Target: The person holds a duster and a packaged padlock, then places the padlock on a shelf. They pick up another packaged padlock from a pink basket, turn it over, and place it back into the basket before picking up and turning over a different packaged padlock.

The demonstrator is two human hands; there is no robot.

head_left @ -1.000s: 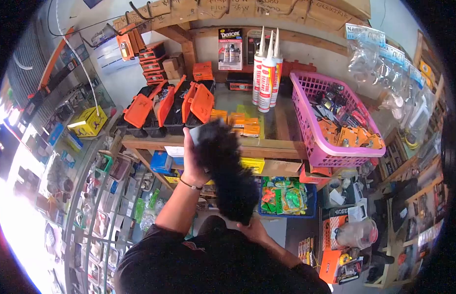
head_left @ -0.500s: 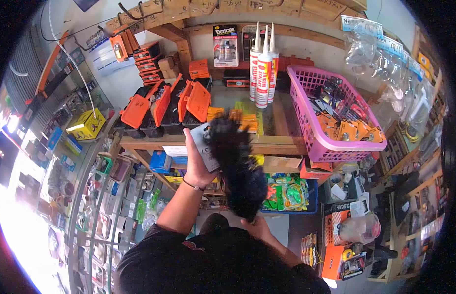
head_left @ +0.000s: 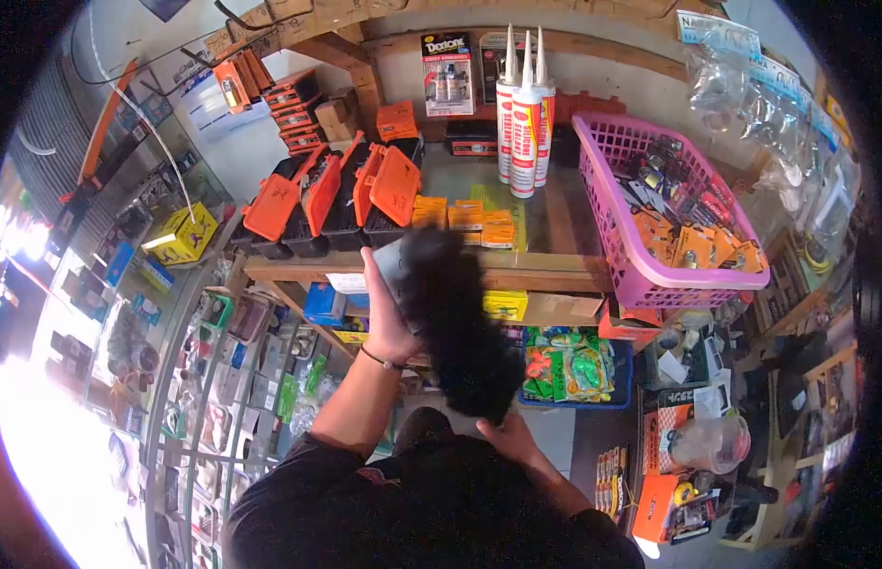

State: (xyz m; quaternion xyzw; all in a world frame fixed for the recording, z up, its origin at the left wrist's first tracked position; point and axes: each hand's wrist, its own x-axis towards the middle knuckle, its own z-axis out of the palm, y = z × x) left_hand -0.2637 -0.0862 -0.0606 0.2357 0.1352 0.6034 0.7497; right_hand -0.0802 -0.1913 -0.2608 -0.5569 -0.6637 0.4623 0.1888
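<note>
A flat, pale grey box [head_left: 390, 267] stands upright in my left hand [head_left: 388, 318], whose fingers are mostly hidden behind it. Over the box's right side lies a black feather duster [head_left: 464, 332], blurred by motion and slanting down toward me. At the duster's lower end my right hand [head_left: 510, 440] is closed around what appears to be its handle, which is largely hidden. Both hands are in front of the wooden shelf's edge [head_left: 545, 275].
Orange-lidded black bins [head_left: 391, 185], small yellow-orange boxes [head_left: 479, 226], silicone sealant tubes [head_left: 523, 142] and a pink basket [head_left: 687, 277] stand on the shelf. Below is a blue tray [head_left: 592, 406] of green packets. A glass display case [head_left: 190, 379] runs along the left.
The duster's fluffy head has shifted across the box and now hides more of its face. My view has moved slightly, so the shelf sits higher and further right.
</note>
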